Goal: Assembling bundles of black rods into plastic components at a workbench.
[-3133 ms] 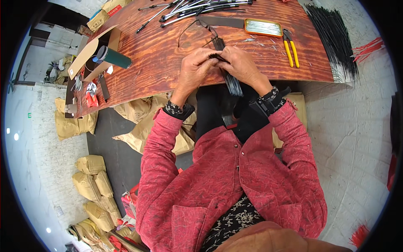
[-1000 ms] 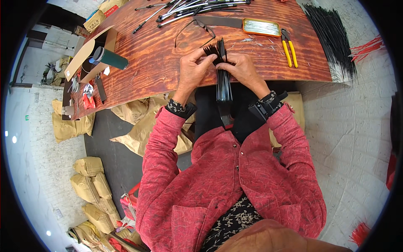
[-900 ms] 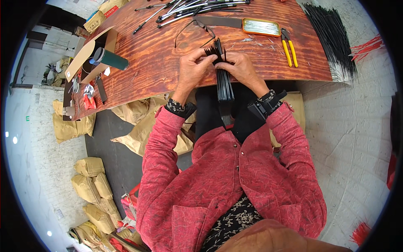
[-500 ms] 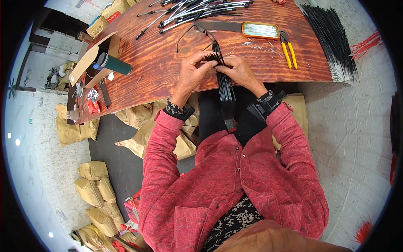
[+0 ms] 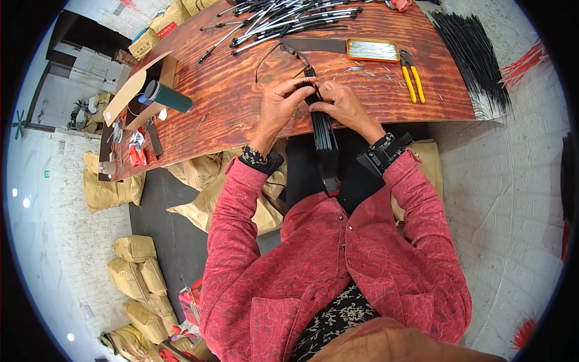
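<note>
A bundle of thin black strips (image 5: 324,136) stands at the table's front edge, its lower end over my lap. My left hand (image 5: 281,107) pinches the upper part from the left, fingertips bent over it. From the right, my right hand (image 5: 344,104) grips the same bundle, thumb across its front. Fingers cover much of the upper section, so how the strips are joined is hidden. Just beyond my hands lies what looks like a pair of dark-framed glasses (image 5: 295,52).
Metal rods with black ends (image 5: 271,24) are heaped at the back. A yellow-rimmed tray (image 5: 373,60) holds thin silvery pins, beside yellow-handled cutting pliers (image 5: 413,81). Left are a green cylinder (image 5: 170,96) and a cardboard box (image 5: 136,87). Long black strands (image 5: 470,57) hang off the right edge.
Both hands stay on the bundle with small finger shifts. The fanned strip ends between my fingers show less than before. The whole view has shifted slightly.
</note>
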Action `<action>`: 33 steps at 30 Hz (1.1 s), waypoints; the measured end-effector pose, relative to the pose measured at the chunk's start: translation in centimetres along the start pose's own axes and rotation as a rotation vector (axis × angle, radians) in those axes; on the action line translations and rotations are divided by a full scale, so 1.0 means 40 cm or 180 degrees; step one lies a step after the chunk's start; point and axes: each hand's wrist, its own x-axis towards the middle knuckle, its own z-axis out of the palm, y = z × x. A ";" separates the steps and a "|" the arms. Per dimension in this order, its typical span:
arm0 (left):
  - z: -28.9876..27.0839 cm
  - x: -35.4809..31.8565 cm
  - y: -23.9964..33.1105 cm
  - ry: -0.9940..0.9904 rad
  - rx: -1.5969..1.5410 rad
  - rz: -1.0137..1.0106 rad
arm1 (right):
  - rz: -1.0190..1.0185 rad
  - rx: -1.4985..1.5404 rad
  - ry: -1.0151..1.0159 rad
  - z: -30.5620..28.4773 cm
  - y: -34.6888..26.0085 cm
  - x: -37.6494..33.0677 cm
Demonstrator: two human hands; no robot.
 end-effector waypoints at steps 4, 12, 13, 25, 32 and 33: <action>0.002 0.003 0.001 -0.0040 -0.0108 -0.0117 | -0.0050 -0.0002 -0.0071 0.005 0.024 0.003; 0.006 0.009 -0.026 -0.0065 0.0263 0.0114 | 0.0193 0.0103 -0.0526 -0.009 0.043 0.022; 0.009 0.011 -0.031 -0.0003 0.0296 0.0166 | 0.0313 -0.0014 -0.0631 -0.018 0.033 0.025; 0.024 0.008 0.000 0.0141 -0.0078 0.0123 | -0.0816 -0.0875 0.0025 -0.146 -0.134 0.044; 0.039 0.016 0.003 0.0244 -0.0121 0.0102 | -0.0846 -0.1917 0.0067 -0.158 -0.126 0.035; 0.047 0.018 0.005 0.0284 -0.0193 0.0087 | -0.0817 -0.1930 0.0083 -0.156 -0.127 0.032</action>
